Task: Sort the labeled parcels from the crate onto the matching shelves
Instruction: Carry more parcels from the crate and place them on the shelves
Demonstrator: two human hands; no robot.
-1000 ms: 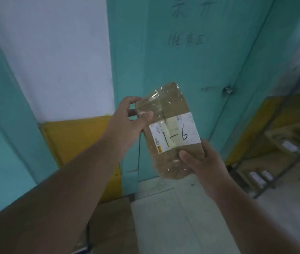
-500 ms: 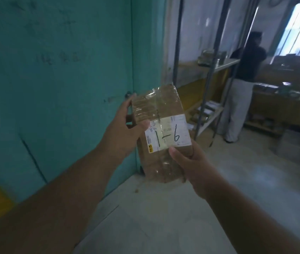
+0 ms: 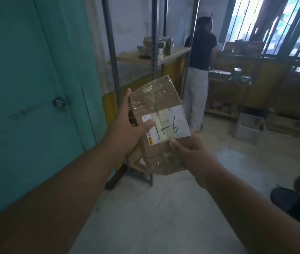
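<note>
A taped brown cardboard parcel [image 3: 159, 107] with a white label marked "1-6" is held up in front of me by both hands. My left hand [image 3: 125, 129] grips its left side, thumb lying on the label's left edge. My right hand [image 3: 187, 154] grips its lower right corner, thumb on the front below the label. Behind the parcel stands a metal-framed shelf unit [image 3: 154, 55] with a wooden board carrying several wrapped parcels [image 3: 146, 49].
A teal door [image 3: 35, 107] with a round knob fills the left. A person [image 3: 199, 70] stands with their back to me by the shelf. Lower shelves with parcels [image 3: 226, 76] run under barred windows at right. A grey box [image 3: 249, 128] sits on the floor.
The view has swung right, from the teal door and wall to the shelf unit and room. Both hands keep the same grip on the parcel; the left thumb has slid onto the label.
</note>
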